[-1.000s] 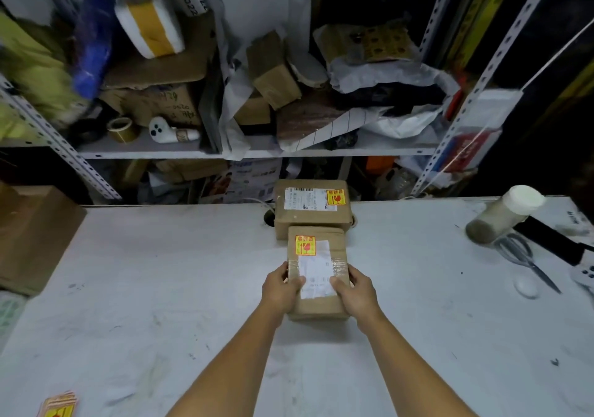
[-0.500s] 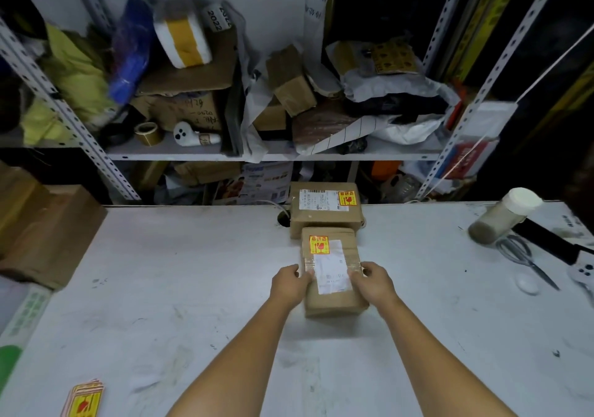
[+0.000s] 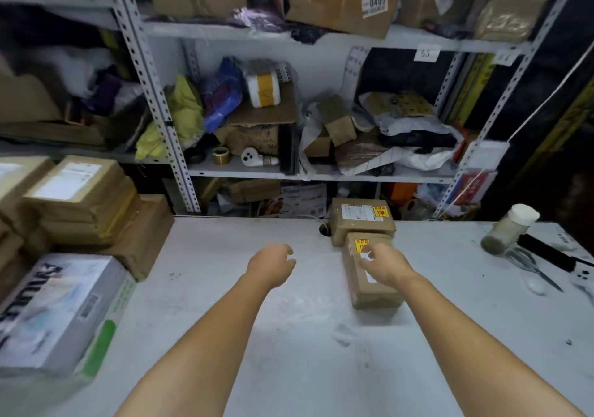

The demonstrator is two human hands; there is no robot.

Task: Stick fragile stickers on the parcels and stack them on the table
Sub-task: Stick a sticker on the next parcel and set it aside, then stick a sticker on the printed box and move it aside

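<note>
Two brown parcels lie on the white table (image 3: 289,336), each with a yellow and red fragile sticker. The far parcel (image 3: 361,219) sits at the table's back edge. The near parcel (image 3: 373,285) lies lengthwise right in front of it, touching it. My right hand (image 3: 382,264) hovers over the near parcel with fingers loosely curled, holding nothing. My left hand (image 3: 271,264) is in the air to the left of the parcels, fingers relaxed and empty.
A stack of brown parcels (image 3: 80,198) and a grey printed box (image 3: 54,314) stand at the table's left. At the right lie a white-capped bottle (image 3: 509,228), scissors (image 3: 530,267) and a black tool (image 3: 546,253). Cluttered metal shelves (image 3: 289,172) rise behind the table.
Both hands have let go of the near parcel, which now rests on the table. My left hand has moved off to the left. The view has turned left and up.
</note>
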